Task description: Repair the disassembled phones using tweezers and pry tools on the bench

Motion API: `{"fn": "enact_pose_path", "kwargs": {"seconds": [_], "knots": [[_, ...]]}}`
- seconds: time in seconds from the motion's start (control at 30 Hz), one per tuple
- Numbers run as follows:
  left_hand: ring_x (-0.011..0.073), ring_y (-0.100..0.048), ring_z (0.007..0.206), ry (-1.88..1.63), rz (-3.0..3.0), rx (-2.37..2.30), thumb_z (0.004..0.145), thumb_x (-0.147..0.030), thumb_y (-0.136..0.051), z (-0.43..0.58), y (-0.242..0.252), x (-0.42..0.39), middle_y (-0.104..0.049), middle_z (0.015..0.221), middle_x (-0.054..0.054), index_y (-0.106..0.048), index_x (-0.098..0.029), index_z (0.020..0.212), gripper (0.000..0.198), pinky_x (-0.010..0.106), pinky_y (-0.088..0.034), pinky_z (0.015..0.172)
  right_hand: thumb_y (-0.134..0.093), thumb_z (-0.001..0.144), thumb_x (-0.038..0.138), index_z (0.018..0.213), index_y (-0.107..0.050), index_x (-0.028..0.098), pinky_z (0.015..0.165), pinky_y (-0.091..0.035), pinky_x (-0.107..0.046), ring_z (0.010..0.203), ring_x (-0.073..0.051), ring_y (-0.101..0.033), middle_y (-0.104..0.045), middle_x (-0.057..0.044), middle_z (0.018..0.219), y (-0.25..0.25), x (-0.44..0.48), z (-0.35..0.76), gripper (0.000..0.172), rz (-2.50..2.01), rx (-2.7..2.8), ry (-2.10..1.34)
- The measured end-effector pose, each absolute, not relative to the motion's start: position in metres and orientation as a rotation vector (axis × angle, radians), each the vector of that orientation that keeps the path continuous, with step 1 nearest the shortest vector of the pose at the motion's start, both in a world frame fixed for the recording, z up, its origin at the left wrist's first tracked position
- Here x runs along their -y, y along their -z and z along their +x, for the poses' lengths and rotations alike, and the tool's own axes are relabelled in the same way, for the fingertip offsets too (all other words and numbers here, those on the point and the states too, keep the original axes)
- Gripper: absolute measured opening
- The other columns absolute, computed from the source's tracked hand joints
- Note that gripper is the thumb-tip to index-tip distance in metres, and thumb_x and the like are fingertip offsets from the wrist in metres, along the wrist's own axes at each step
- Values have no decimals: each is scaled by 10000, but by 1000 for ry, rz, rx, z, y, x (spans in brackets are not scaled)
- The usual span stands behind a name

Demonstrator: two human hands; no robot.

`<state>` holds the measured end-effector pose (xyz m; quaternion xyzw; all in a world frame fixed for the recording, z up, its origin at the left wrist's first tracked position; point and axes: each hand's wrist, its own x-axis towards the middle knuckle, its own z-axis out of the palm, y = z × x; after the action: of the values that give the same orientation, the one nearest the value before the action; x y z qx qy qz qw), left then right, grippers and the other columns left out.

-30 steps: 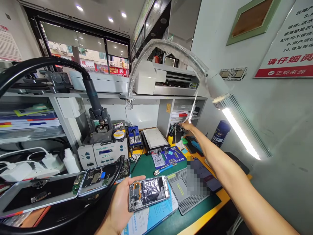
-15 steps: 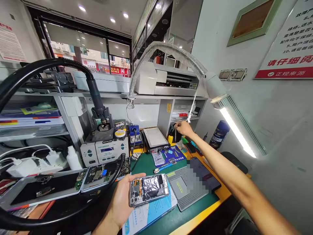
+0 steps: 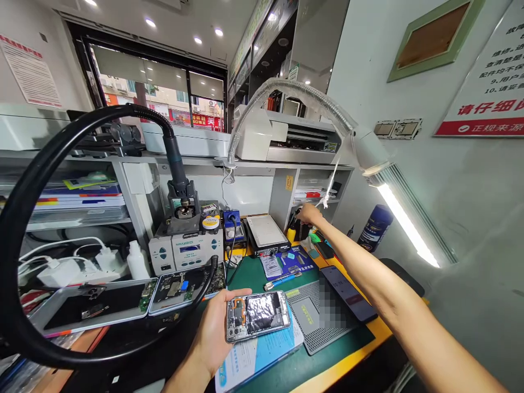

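Observation:
My left hand (image 3: pixel 215 335) grips an opened phone (image 3: pixel 257 315) with its back cover off, showing the battery and circuit parts, low over a blue-and-white booklet (image 3: pixel 262 357). My right arm stretches far across the bench, and my right hand (image 3: pixel 310 214) reaches into a dark tool holder (image 3: pixel 295 225) at the back under the shelf. Its fingers are curled among the tools; what they hold is hidden.
A rework station (image 3: pixel 186 248) with a thick black hose (image 3: pixel 36 191) stands at left. Opened devices (image 3: pixel 123 295) lie in front of it. A grey mat (image 3: pixel 315 327), a dark phone (image 3: pixel 352 295), a blue screwdriver (image 3: pixel 282 281), a hot plate (image 3: pixel 266 232) and a lit lamp (image 3: pixel 403 218) fill the right side.
The view has shifted slightly, so everything sits a little to the right in frame. My right hand stays at the tool holder, and my left hand keeps hold of the phone.

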<state>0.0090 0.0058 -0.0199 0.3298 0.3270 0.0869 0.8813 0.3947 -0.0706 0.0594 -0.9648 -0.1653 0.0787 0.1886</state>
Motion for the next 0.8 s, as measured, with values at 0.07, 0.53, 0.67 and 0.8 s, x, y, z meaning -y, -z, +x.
{"fn": "enact_pose_path", "kwargs": {"seconds": [0.07, 0.53, 0.67, 0.8], "knots": [[245, -665, 620, -186, 704, -681, 873, -263, -490, 9, 22, -7, -722, 776, 136, -644, -41, 1141, 381, 352, -541, 591, -627, 984, 350, 1232, -621, 161, 877, -579, -411, 1031, -222, -657, -634, -107, 1241, -57, 73, 394, 312, -2706, 441, -222], [259, -661, 636, -183, 701, -684, 869, -263, -495, 9, 23, -6, -720, 792, 150, -631, -30, 1182, 413, 369, -535, 611, -628, 981, 365, 1260, -605, 167, 900, -568, -447, 1069, -241, -648, -624, -96, 1261, -67, 95, 406, 343, -2685, 636, 214], [262, -668, 642, -169, 703, -687, 876, -265, -488, 9, 23, -7, -727, 815, 159, -617, -36, 1195, 413, 376, -541, 615, -630, 980, 367, 1261, -603, 164, 897, -569, -448, 1065, -240, -650, -626, -97, 1256, -67, 95, 411, 348, -2686, 654, 227], [255, -673, 648, -184, 714, -669, 879, -255, -487, 9, 23, -7, -728, 817, 159, -618, -38, 1172, 387, 373, -547, 632, -632, 979, 365, 1257, -606, 163, 892, -571, -443, 1060, -240, -651, -627, -96, 1252, -69, 91, 414, 345, -2680, 679, 202]]}}
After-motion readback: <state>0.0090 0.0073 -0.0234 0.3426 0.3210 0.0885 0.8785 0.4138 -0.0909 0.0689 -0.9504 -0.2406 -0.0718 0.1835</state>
